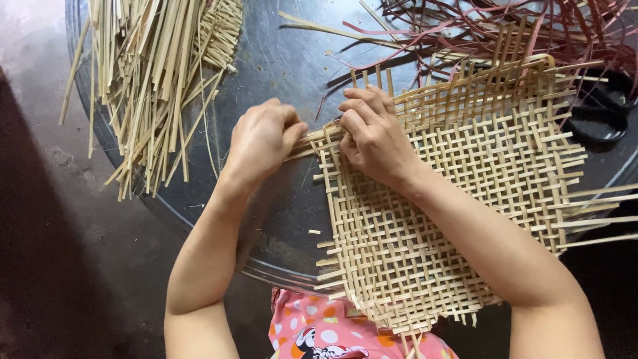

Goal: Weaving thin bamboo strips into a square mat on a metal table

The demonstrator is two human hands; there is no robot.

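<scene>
Pale bamboo strips are woven into an open-lattice mat (458, 199) that lies flat on a round, dark metal tray (279, 60). The mat's near edge hangs past the tray's rim, over the person's pink spotted clothing (332, 329).

The left hand (262, 139) sits just off the mat's far left corner, fingers curled tight and pinching the end of a strip (307, 143) that runs into the weave. The right hand (372, 133) rests palm down on the same corner, fingers bent and pressing on the weave right beside where the strip enters. It grips nothing that can be made out. The two hands are just beside each other, nearly touching.

The tray also holds, at its far left, a loose pile of plain strips (153, 73); some ends stick out over the rim. At the far right lies a tangle of reddish-brown strips (531, 26), partly overlapping the mat's far edge. Black scissors (605, 113) lie right of the mat, partly under the loose ends of the weave. The tray stands on a dark floor (53, 233).
</scene>
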